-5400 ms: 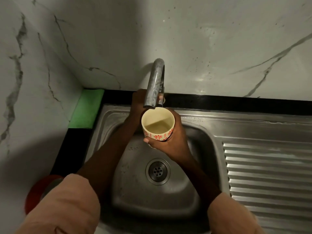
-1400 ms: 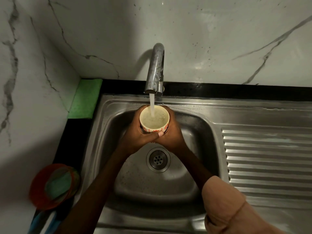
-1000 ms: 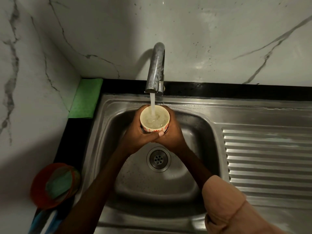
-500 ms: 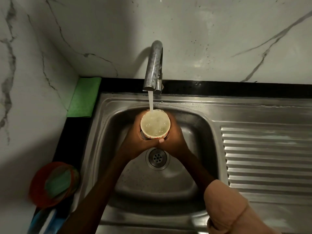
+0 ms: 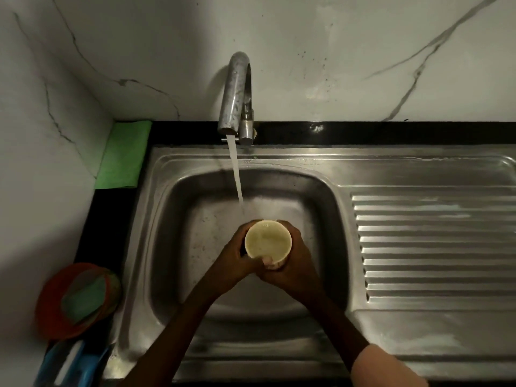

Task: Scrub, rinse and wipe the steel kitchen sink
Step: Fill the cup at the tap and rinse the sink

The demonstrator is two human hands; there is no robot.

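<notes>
Brim-full and likely heavy, wet and slippery, the small cream ceramic cup (image 5: 268,243) sits clasped by the left hand (image 5: 233,261) and right hand (image 5: 294,266) wrapped around its sides, above the steel kitchen sink (image 5: 178,247) basin, near of the running stream.

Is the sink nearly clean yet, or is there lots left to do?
Not nearly. Both hands, left hand and right hand, hold a full cream cup over the steel sink basin, apparently for rinsing, while the curved steel tap runs. Specks show on the basin floor, so rinsing is left. The folded green cloth lies unused, so wiping is too.
</notes>
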